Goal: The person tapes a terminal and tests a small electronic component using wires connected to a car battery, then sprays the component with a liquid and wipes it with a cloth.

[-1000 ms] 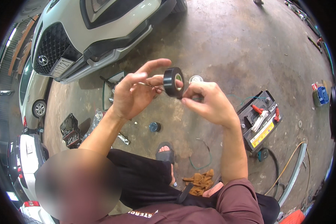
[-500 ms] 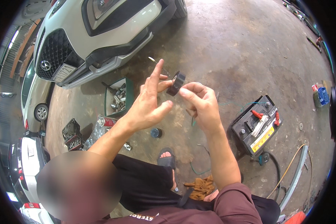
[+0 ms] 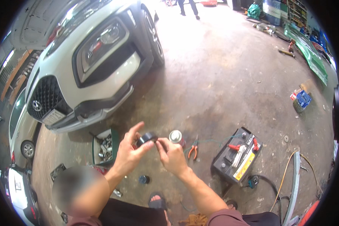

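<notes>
A roll of black tape (image 3: 146, 139) sits between my two hands above the floor. My left hand (image 3: 129, 155) grips the roll between thumb and fingers, its index finger sticking up. With thumb and index finger pinched together, my right hand (image 3: 172, 155) meets the roll's right edge. Whether a loose end of tape is in that pinch is too small to make out. Just beyond my right hand stands a can (image 3: 175, 137) with a pale top. Pliers with orange handles (image 3: 193, 152) lie on the floor to its right.
A car battery (image 3: 229, 162) with red clamps stands at right. A white car (image 3: 113, 75) fills the upper left. The green toolbox (image 3: 112, 160) sits left of my hands, a dark round cap (image 3: 143, 179) below. A metal strip (image 3: 295, 184) and hose lie far right.
My view has tilted up, showing more of the car and the far floor. My left thumb has closed onto the tape roll, and my right hand stays pinched at its edge.
</notes>
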{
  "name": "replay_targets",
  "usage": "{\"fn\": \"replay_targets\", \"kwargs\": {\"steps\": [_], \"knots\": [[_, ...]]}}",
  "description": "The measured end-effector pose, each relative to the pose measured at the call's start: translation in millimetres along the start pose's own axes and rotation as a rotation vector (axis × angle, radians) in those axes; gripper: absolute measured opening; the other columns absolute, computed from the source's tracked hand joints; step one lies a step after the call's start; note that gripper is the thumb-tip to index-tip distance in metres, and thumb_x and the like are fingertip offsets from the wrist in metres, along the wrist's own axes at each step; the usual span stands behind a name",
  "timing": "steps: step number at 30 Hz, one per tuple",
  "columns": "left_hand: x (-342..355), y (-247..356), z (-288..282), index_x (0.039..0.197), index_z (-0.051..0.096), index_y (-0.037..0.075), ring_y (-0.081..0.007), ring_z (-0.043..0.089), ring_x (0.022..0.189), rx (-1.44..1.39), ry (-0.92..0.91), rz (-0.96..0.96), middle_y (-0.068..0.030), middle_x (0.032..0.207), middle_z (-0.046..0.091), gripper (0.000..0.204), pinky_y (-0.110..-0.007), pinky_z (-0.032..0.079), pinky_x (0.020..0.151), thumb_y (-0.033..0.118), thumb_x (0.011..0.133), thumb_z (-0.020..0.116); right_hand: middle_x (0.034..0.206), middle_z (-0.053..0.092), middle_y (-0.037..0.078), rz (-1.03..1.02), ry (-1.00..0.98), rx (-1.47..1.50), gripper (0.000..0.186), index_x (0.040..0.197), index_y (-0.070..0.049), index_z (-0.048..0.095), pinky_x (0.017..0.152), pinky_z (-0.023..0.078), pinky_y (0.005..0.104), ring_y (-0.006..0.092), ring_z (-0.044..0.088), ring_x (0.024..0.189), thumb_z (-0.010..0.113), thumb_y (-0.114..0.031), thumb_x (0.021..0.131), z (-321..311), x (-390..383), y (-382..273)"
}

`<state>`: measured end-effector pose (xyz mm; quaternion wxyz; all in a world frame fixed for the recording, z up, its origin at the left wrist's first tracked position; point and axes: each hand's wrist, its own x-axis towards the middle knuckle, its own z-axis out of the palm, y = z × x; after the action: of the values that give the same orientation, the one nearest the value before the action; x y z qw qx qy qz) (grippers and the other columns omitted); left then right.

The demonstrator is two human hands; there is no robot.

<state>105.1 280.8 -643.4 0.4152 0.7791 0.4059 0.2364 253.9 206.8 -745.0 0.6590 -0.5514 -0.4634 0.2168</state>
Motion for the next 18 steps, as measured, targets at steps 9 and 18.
{"fn": "replay_targets", "kwargs": {"steps": [9,18], "knots": [[4.9,0.6,-2.0,0.118,0.081,0.005,-0.0269,0.061,0.124,0.136,-0.026,0.051,-0.0194,0.142,0.061,0.035,-0.035,0.057,0.083,0.026,0.091,0.086,0.065,0.066,0.012,0.069,0.177,0.067,0.013,0.101,0.002,0.075,0.053,0.047,0.0359,0.0180,0.064,0.056,0.068,-0.009,0.103,-2.2,2.6,1.9],[10.4,-10.0,-10.1,0.111,0.075,-0.002,-0.0433,0.051,0.142,0.139,-0.221,-0.017,-0.0224,0.157,0.053,0.041,-0.048,0.053,0.105,0.035,0.097,0.080,0.073,0.064,-0.007,0.468,-0.016,0.670,0.020,0.105,0.005,0.077,0.054,0.038,0.0257,0.0019,0.051,0.062,0.069,-0.013,0.106,-4.9,0.5,-4.0]]}}
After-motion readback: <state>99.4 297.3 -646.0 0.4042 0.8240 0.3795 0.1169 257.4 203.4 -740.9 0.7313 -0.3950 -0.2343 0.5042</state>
